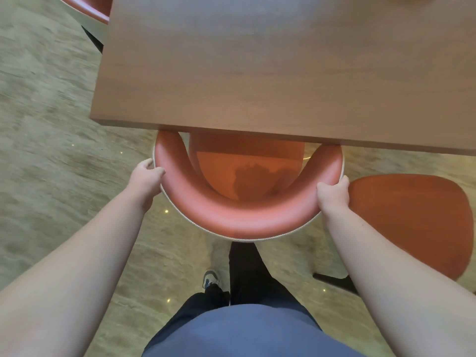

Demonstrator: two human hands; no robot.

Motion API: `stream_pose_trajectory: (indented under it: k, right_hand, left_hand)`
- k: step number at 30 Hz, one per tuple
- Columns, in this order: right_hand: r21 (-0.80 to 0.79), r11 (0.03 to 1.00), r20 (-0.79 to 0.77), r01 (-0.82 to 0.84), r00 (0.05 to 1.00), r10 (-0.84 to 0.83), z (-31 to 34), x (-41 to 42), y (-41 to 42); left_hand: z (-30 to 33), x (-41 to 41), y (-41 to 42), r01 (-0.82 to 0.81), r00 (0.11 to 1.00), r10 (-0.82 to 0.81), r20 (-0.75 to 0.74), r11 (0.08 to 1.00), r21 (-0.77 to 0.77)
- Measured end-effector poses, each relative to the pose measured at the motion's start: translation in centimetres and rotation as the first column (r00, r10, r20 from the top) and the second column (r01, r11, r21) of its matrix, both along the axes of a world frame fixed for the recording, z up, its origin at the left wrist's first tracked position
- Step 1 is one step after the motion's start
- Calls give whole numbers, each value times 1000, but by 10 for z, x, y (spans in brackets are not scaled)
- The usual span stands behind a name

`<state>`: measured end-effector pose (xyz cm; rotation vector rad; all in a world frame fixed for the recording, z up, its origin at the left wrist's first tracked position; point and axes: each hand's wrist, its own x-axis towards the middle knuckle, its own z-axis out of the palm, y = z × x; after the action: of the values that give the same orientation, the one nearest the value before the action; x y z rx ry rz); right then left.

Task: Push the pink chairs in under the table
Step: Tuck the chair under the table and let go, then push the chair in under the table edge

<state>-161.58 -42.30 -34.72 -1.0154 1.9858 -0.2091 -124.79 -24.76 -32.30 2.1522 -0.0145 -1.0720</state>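
A pink chair (231,215) with a curved padded backrest stands right in front of me, its seat partly under the near edge of the brown wooden table (257,73). My left hand (145,180) grips the left side of the backrest. My right hand (333,195) grips the right side, thumb on top of the padding. A second pink chair (412,222) stands to the right, outside the table, with only its seat in view.
A third pink chair (87,9) shows at the top left, beyond the table's far corner. The floor (46,124) is beige stone-patterned. My legs and a shoe (210,278) are directly behind the held chair.
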Motion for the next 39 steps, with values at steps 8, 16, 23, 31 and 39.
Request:
stream_pose_trajectory:
  k: [8, 16, 23, 31, 39]
  right_hand:
    - [-94, 996, 213, -11, 977, 31, 45, -11, 81]
    - [-96, 994, 484, 43, 875, 9, 110, -61, 221]
    - [-125, 988, 489, -88, 861, 138, 172, -123, 320]
    - [-236, 937, 457, -256, 822, 340, 200, -194, 364]
    - [-356, 885, 483, -300, 752, 449, 227, -333, 365]
  left_hand:
    - [68, -55, 81, -51, 994, 31, -100, 977, -205]
    - [123, -130, 209, 4, 999, -21, -48, 942, -335]
    - [172, -184, 316, -1, 1000, 4, 6, 920, -392]
    - [195, -274, 354, 18, 1000, -11, 17, 890, -455]
    - [203, -450, 307, 206, 978, -197, 66, 876, -436]
